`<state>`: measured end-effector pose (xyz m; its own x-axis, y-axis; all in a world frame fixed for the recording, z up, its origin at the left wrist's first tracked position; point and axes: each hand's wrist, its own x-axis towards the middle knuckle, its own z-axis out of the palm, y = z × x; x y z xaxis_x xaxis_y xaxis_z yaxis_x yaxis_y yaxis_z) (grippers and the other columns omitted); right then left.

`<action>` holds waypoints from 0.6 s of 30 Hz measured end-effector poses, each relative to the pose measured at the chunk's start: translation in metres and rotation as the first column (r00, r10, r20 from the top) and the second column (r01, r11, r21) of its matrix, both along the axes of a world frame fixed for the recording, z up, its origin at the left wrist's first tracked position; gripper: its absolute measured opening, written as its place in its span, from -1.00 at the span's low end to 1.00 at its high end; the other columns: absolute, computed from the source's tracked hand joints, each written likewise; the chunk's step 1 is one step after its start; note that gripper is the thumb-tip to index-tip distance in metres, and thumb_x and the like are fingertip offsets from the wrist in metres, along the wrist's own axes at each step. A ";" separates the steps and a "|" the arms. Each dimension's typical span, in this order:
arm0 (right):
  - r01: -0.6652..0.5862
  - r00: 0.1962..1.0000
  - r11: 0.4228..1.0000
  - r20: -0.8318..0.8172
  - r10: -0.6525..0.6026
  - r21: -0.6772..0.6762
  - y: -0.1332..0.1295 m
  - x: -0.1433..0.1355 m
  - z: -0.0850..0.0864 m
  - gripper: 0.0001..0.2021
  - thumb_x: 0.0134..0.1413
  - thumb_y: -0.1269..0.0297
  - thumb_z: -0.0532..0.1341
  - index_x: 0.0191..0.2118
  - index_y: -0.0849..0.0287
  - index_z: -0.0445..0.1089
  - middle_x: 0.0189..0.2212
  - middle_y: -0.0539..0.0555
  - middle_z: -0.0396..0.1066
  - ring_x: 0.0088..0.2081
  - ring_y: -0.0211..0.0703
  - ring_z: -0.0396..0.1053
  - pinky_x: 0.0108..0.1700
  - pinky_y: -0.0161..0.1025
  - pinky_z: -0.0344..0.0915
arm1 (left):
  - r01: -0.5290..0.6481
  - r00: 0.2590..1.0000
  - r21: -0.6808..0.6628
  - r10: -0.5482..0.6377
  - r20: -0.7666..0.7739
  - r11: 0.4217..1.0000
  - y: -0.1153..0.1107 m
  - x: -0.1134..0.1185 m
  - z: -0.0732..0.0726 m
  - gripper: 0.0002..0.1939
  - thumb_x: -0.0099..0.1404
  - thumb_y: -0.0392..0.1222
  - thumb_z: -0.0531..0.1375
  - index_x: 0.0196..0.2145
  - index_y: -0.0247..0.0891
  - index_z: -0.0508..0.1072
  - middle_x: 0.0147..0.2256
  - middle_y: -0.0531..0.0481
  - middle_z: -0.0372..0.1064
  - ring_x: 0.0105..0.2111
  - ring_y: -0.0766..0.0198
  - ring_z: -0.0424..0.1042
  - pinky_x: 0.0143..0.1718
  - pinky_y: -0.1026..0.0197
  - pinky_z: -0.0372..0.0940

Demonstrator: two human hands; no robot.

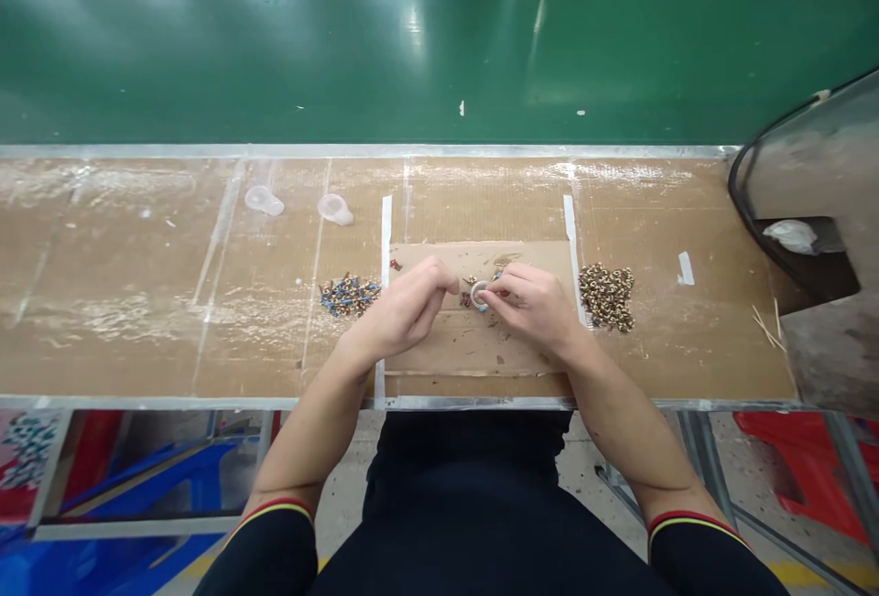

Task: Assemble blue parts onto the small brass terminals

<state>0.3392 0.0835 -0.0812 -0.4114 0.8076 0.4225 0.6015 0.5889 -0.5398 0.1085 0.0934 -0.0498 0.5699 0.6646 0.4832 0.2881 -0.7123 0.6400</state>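
Note:
My right hand [532, 308] pinches the edge of a small white ring [475, 296] with thumb and fingertips, just above a cardboard sheet [439, 353]. To the left of the ring, my left hand [412, 305] is closed, its thumb and fingers drawn together. Whatever it may hold is hidden. Small brass-coloured and reddish pieces [465, 299] lie around the ring, partly covered by my right fingers. Beside my left wrist is a pile of small brass and blue parts [349, 295]. A larger pile of small brass parts [607, 297] lies right of my right hand.
Two clear plastic scoops or cups [263, 200] lie at the back left. White tape strips [569, 217] flank the cardboard sheet. At the right stand a grey machine [830, 321] with a black cable [732, 184] and thin sticks [767, 329]. A green surface [412, 47] runs behind the table.

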 end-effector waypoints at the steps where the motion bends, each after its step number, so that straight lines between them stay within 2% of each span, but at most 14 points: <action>1: -0.015 1.000 1.000 -0.003 0.014 -0.009 0.000 0.000 0.000 -0.73 0.34 0.23 0.21 -0.42 0.16 0.47 -0.50 0.02 0.41 -0.46 -0.24 0.32 -0.37 -0.27 0.21 | -0.016 0.999 -0.047 0.018 0.043 0.999 0.000 0.001 -0.004 -0.82 0.47 -0.43 -0.03 -0.19 -0.23 0.30 -0.38 0.05 0.26 -0.41 0.37 0.27 -0.36 0.32 0.25; 4: -0.081 0.997 0.996 -0.003 0.081 -0.037 0.001 0.002 0.001 -0.74 0.33 0.26 0.20 -0.42 0.15 0.47 -0.51 0.01 0.40 -0.47 -0.26 0.30 -0.39 -0.28 0.19 | -0.036 0.991 -0.186 0.060 0.121 0.982 -0.003 0.001 -0.017 -0.91 0.47 -0.32 0.08 -0.17 -0.24 0.37 -0.37 0.02 0.35 -0.41 0.36 0.32 -0.35 0.30 0.28; 6: -0.083 0.997 0.996 0.001 0.083 -0.032 0.002 0.002 0.001 -0.74 0.31 0.29 0.20 -0.44 0.15 0.46 -0.51 0.01 0.39 -0.48 -0.26 0.30 -0.40 -0.28 0.19 | -0.019 0.987 -0.239 0.057 0.153 0.971 -0.006 0.000 -0.022 -0.93 0.44 -0.27 0.15 -0.15 -0.25 0.42 -0.32 -0.03 0.43 -0.38 0.34 0.38 -0.32 0.27 0.33; 9: -0.033 0.999 0.999 -0.005 0.033 -0.024 0.002 0.002 0.001 -0.74 0.32 0.28 0.20 -0.42 0.15 0.48 -0.49 0.03 0.42 -0.45 -0.23 0.34 -0.38 -0.27 0.24 | -0.037 0.975 -0.237 0.088 0.206 0.971 -0.008 0.001 -0.023 -0.91 0.43 -0.24 0.19 -0.15 -0.25 0.49 -0.32 -0.05 0.51 -0.35 0.32 0.46 -0.31 0.26 0.37; 13: -0.076 0.997 0.997 -0.013 0.076 -0.021 0.003 0.000 0.003 -0.75 0.31 0.28 0.21 -0.42 0.14 0.49 -0.51 0.01 0.42 -0.49 -0.26 0.32 -0.42 -0.28 0.23 | -0.062 0.962 -0.203 0.113 0.249 0.977 -0.008 0.004 -0.022 -0.85 0.46 -0.17 0.18 -0.22 -0.24 0.54 -0.40 -0.01 0.54 -0.41 0.34 0.49 -0.34 0.27 0.39; 16: -0.056 0.996 0.998 -0.065 0.054 -0.021 0.003 -0.001 0.005 -0.76 0.29 0.30 0.23 -0.43 0.15 0.49 -0.50 0.02 0.44 -0.47 -0.26 0.36 -0.41 -0.28 0.28 | -0.092 0.948 -0.246 0.160 0.275 0.965 -0.008 0.005 -0.023 -0.78 0.45 -0.09 0.20 -0.26 -0.25 0.57 -0.36 -0.05 0.55 -0.38 0.32 0.51 -0.32 0.26 0.41; 18: -0.034 0.991 0.999 -0.126 0.032 -0.017 0.003 0.000 0.009 -0.80 0.27 0.32 0.25 -0.41 0.15 0.50 -0.48 0.03 0.46 -0.45 -0.25 0.39 -0.40 -0.28 0.32 | -0.094 0.935 -0.302 0.188 0.300 0.949 -0.009 0.006 -0.025 -0.80 0.46 -0.11 0.19 -0.22 -0.25 0.58 -0.33 -0.06 0.56 -0.36 0.32 0.52 -0.34 0.26 0.41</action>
